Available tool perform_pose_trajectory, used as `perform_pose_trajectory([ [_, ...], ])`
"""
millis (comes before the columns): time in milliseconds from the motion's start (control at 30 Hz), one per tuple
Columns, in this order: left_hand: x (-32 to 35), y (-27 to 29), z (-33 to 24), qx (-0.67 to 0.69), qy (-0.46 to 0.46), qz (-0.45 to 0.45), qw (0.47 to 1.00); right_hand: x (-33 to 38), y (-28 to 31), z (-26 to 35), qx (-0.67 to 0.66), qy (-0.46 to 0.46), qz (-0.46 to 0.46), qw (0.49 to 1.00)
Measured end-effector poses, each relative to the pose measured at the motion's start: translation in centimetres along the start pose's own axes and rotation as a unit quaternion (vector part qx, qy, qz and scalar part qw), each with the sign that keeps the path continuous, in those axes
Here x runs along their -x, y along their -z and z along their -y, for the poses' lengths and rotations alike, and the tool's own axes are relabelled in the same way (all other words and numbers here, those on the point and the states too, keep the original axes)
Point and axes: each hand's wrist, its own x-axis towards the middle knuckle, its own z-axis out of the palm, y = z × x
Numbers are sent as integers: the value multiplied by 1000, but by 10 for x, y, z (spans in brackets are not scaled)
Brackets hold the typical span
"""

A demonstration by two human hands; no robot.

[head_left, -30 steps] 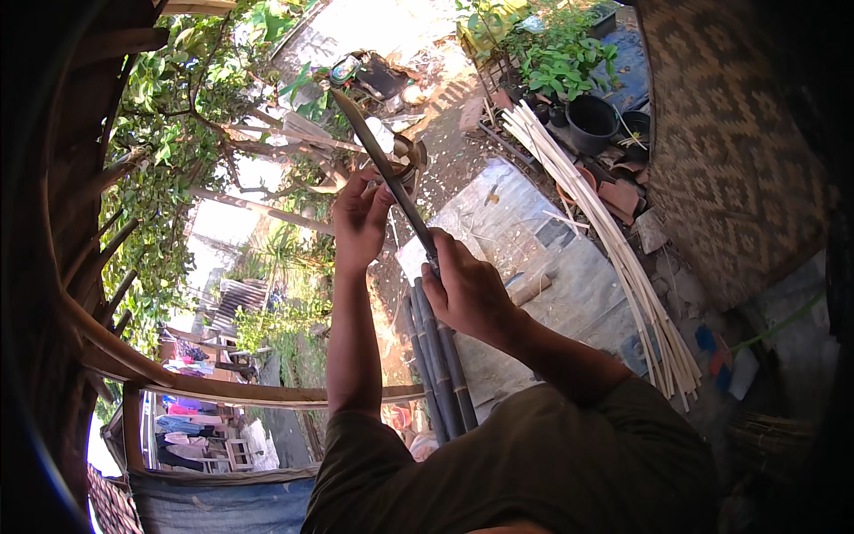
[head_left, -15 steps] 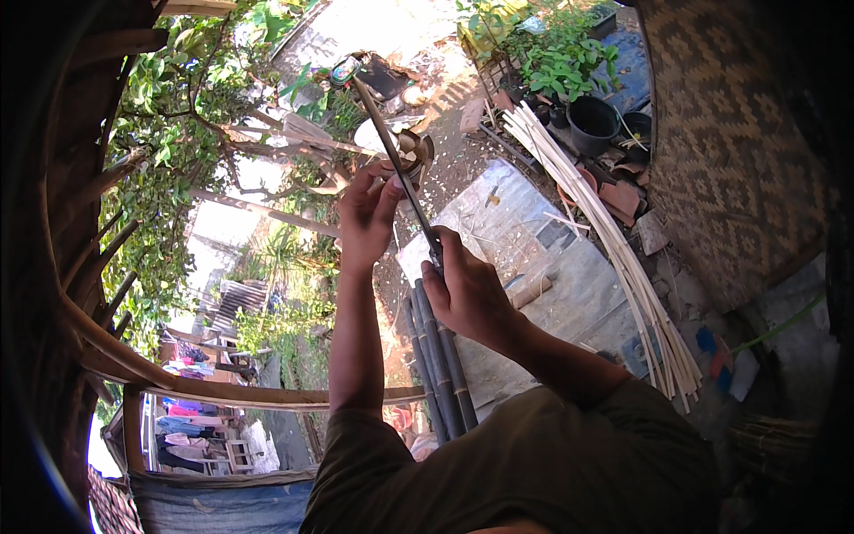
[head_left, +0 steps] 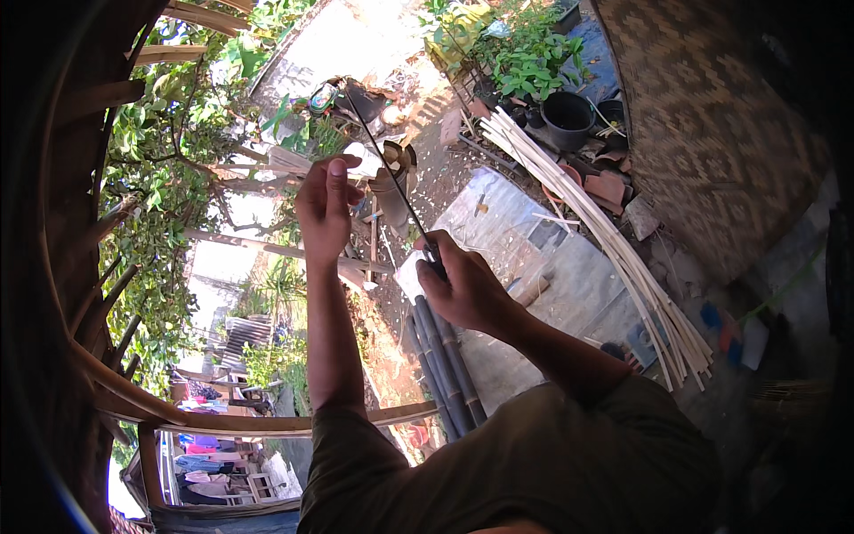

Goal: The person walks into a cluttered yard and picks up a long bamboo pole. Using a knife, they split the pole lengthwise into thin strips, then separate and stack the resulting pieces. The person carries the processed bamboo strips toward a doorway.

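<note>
My right hand [head_left: 458, 280] is closed around the dark handle of a long, straight machete [head_left: 391, 169]. Its blade slants up and to the left, away from me, and looks thin because it is seen nearly edge-on. To the left of the blade, my left hand [head_left: 326, 205] is raised and apart from it. The left thumb points up, the fingers are loosely bent and apart, and nothing shows in them. Below the right hand, several dark bamboo poles [head_left: 440, 365] lie side by side.
A pale sheet [head_left: 498, 231] covers the ground ahead, with a short piece of wood [head_left: 531, 292] on it. Long pale strips [head_left: 596, 222] lie to the right, near a black pot [head_left: 567, 120] and a woven panel [head_left: 712, 116]. A curved wooden rail [head_left: 267, 425] crosses at the left.
My left hand has let go of the machete blade and moved left. The blade has turned from its flat side to nearly edge-on, while my right hand keeps its grip.
</note>
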Motion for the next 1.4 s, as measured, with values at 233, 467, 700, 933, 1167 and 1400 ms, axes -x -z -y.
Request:
perform_pose_trajectory([
  [233, -56, -16, -176, -69, -559, -40, 825, -7, 7, -1, 32, -12, -20, 999],
  [467, -85, -51, -62, -424, -335, 197, 818, 12, 3, -13, 27, -28, -17, 999],
  [700, -50, -63, -75, -365, -333, 220, 841, 31, 12, 2, 28, -70, 62, 995],
  [933, -31, -57, -65, -313, -383, 213, 842, 38, 25, -37, 82, -38, -4, 996],
  [1167, 3, -23, 14, -324, -355, 46, 876, -13, 40, -21, 410, 50, -12, 911],
  [1400, 9, 7, 76, -137, -267, -61, 952, -43, -7, -13, 284, 104, 8, 953],
])
